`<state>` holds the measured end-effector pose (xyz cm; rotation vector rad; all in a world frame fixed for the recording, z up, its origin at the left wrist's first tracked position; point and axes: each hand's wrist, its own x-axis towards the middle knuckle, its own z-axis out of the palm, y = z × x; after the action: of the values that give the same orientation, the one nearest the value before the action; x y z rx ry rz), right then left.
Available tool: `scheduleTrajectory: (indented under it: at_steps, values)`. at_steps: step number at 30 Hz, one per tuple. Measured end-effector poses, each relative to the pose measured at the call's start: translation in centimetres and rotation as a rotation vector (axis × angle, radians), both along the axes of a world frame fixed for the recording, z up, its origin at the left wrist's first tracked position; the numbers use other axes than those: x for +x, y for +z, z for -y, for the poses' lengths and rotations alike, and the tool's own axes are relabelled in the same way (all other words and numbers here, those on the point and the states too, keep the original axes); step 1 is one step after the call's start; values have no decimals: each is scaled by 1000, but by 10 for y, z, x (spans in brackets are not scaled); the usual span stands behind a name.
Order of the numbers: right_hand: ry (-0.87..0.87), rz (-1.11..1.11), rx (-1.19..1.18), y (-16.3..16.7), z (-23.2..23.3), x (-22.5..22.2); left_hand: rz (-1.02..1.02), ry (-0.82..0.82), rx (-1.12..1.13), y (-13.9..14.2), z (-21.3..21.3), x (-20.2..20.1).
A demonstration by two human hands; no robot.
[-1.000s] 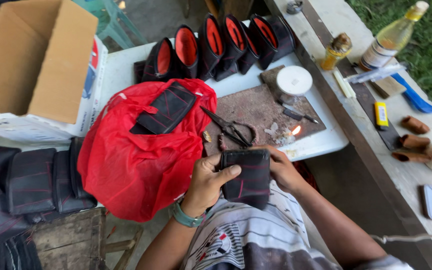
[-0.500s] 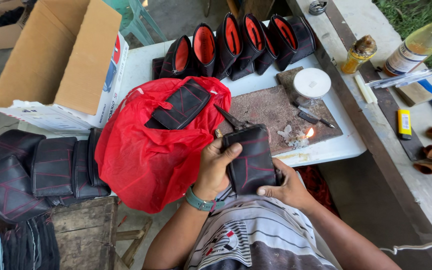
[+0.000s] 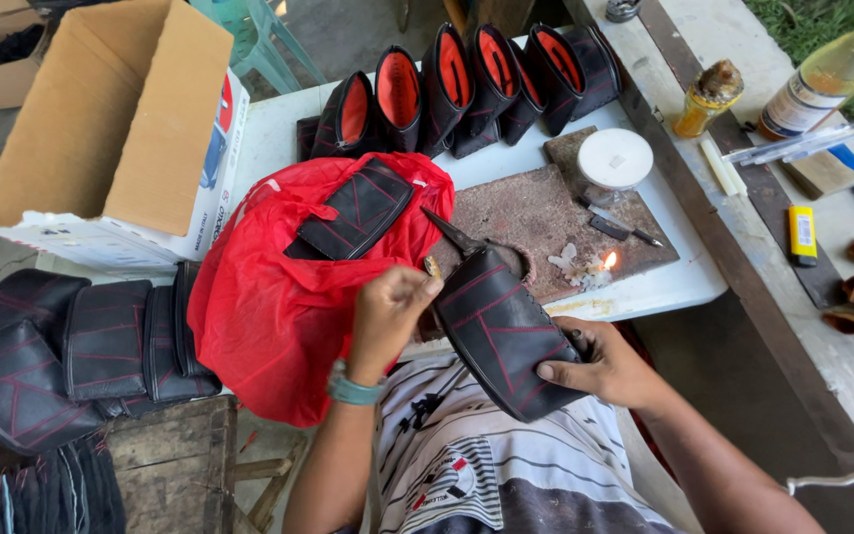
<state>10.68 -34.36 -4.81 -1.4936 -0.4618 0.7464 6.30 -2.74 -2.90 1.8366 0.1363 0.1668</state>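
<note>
I see my right hand [image 3: 607, 368] gripping the black pouch [image 3: 504, 334] from beneath, near the red bag [image 3: 279, 297]. My left hand [image 3: 387, 311] pinches its top edge; the fingertips hide whatever they clasp.

A white table [image 3: 664, 287] carries a brown work board [image 3: 546, 213], and on the board stand a round white container [image 3: 615, 158], a small blade tool [image 3: 617, 222] and a little flame [image 3: 608, 261]; a row of black pouches with orange lining [image 3: 457, 89] stands at the far edge; a red bag [image 3: 269, 297] and an open cardboard box [image 3: 121, 129] lie on the left part.
</note>
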Motion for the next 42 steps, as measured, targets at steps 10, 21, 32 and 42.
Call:
scheduleTrajectory:
  at_steps: [10,21,32,42]
  values:
    - [-74,335,-38,17,18,4,112,-383,-407,22,28,-9]
    - [-188,651,-162,27,0,-19,253,-155,-688,-2,32,-25]
    - [-296,913,46,-4,1,-11,338,-378,-422,4,21,-31]
    - [-310,957,-68,-8,4,-10,360,-435,-150,7,13,-32]
